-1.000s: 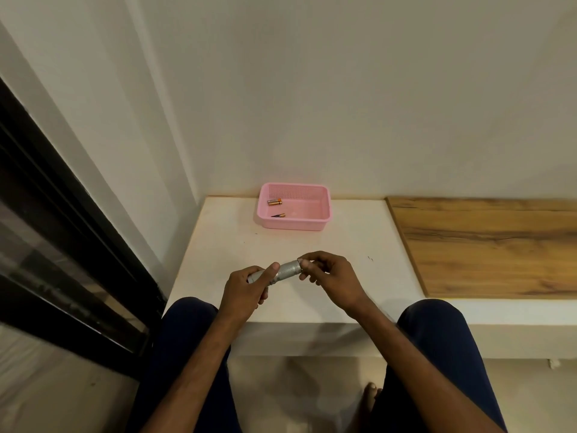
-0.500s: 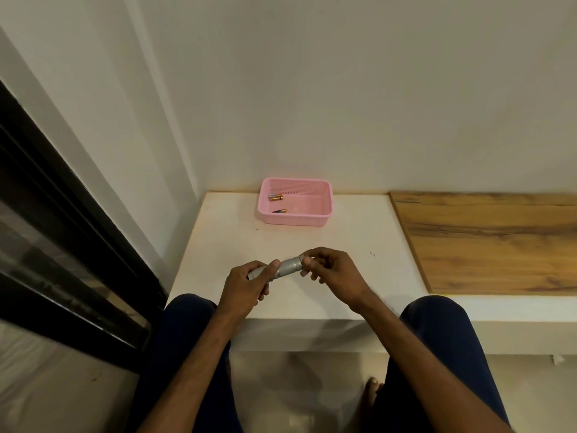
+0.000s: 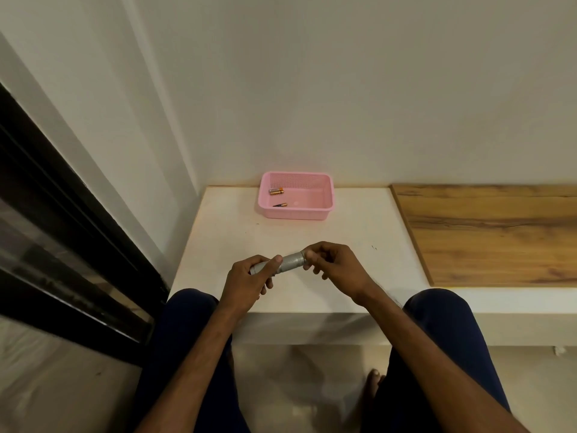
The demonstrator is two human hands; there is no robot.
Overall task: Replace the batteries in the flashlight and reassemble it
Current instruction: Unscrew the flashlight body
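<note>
A small silver flashlight (image 3: 289,262) with a knurled body is held level above the white table (image 3: 343,232). My left hand (image 3: 249,284) grips its left end, thumb on top. My right hand (image 3: 335,267) pinches its right end with the fingertips; that end is hidden by the fingers. At the back of the table stands a pink basket (image 3: 296,214). Inside it lie two batteries: one copper-coloured battery (image 3: 276,191) at the far left and a darker battery (image 3: 280,205) nearer the front.
A wooden board (image 3: 487,232) covers the table's right part. The wall runs behind the basket, and a dark window frame (image 3: 62,245) stands to the left. My knees (image 3: 187,310) sit under the table's front edge.
Both hands and the flashlight stay together in nearly the same grip. The view has tilted slightly, so the basket and table sit a little higher in the frame.
</note>
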